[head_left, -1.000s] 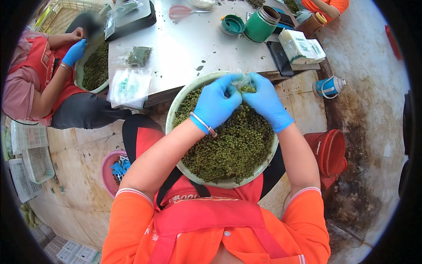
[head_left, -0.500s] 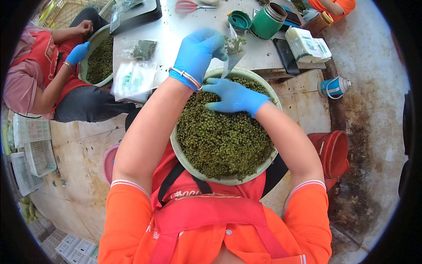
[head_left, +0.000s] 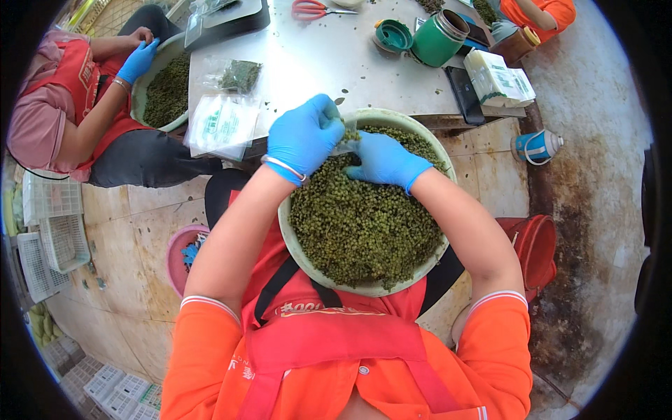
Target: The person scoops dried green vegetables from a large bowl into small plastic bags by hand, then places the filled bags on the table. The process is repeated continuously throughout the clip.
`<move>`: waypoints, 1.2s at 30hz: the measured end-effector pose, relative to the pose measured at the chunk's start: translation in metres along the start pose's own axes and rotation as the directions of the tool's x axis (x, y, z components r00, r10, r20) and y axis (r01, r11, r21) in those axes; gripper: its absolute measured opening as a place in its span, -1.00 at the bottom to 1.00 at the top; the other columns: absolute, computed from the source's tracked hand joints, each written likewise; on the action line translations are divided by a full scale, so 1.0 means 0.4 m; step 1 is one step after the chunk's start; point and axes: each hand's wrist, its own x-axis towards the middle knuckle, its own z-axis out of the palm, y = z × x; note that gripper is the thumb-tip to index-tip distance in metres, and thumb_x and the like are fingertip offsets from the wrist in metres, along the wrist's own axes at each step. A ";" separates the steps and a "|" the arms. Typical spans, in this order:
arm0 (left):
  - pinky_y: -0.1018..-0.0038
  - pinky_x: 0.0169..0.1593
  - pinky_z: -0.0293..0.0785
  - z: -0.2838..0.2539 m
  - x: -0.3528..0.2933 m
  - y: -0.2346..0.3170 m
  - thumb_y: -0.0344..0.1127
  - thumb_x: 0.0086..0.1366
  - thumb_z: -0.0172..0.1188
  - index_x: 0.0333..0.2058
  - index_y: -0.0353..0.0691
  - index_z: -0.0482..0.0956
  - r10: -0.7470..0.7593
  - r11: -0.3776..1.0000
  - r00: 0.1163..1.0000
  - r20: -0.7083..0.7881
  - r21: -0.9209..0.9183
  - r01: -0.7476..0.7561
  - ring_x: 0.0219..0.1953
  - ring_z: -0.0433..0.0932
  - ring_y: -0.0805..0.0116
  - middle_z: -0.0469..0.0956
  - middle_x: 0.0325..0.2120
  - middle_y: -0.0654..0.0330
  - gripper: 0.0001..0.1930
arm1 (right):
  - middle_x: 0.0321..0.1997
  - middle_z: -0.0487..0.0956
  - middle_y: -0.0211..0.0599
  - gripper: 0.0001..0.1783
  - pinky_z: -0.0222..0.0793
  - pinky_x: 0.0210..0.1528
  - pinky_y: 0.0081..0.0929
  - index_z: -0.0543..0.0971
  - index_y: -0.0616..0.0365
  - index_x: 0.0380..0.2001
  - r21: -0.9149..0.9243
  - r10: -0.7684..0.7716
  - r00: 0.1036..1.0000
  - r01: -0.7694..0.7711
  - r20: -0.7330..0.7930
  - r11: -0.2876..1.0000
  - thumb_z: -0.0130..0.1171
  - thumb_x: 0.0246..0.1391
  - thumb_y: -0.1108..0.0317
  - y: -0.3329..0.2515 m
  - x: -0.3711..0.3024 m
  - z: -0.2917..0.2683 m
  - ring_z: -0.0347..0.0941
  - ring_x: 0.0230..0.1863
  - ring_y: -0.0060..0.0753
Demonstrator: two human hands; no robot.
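Note:
A clear plastic bag with some small green peppercorns in it is pinched in my gloved left hand, over the far side of the basin. Close against the bag is my gloved right hand, its fingers curled inward and its thumb just above the heap. What those fingers hold, if anything, is hidden. Beneath both hands, a pale round basin rests on my lap, heaped with green peppercorns on their stems. Both gloves are blue.
On the metal table lie flat plastic bags, a filled bag, scissors, a green flask and a phone. A co-worker with another basin sits left. Red bucket and pink basin flank me.
My left hand has come down and nearer with the bag, which was held up higher. My right hand has moved slightly right, its spread fingers now curled in beside the bag.

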 end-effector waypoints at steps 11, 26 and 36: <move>0.61 -0.39 0.38 0.037 0.008 -0.088 -0.36 0.23 0.23 -0.31 -0.28 0.58 -0.011 0.968 0.998 0.067 -0.250 0.027 -0.49 0.40 0.61 0.52 -0.53 0.34 -0.87 | -0.21 0.65 -0.38 -0.57 0.44 -0.08 -0.53 0.60 0.25 -0.09 0.751 0.113 0.972 0.084 -0.206 0.655 0.39 -0.05 0.30 0.066 -0.165 -0.105 0.48 -0.20 -0.62; 0.65 -0.41 0.36 0.137 -0.058 0.048 -0.43 0.27 0.20 -0.25 -0.29 0.52 -0.054 0.850 0.995 -0.082 -0.526 0.003 -0.51 0.35 0.66 0.45 -0.55 0.38 -0.90 | -0.08 0.52 0.04 -0.64 0.42 0.00 -0.20 0.58 0.24 -0.11 0.201 0.079 0.742 0.077 -0.666 0.977 0.28 0.06 0.26 -0.032 -0.190 -0.054 0.49 -0.08 0.06; 0.67 -0.31 0.38 0.120 -0.087 0.041 -0.47 0.27 0.20 -0.21 -0.30 0.58 0.039 0.846 0.994 -0.101 -0.526 -0.087 -0.42 0.40 0.67 0.52 -0.47 0.37 -0.88 | -0.08 0.54 0.03 -0.49 0.42 -0.01 -0.24 0.50 0.27 -0.01 0.438 0.255 0.795 0.015 -0.550 0.899 0.34 0.03 0.20 -0.057 -0.224 -0.097 0.50 -0.03 0.03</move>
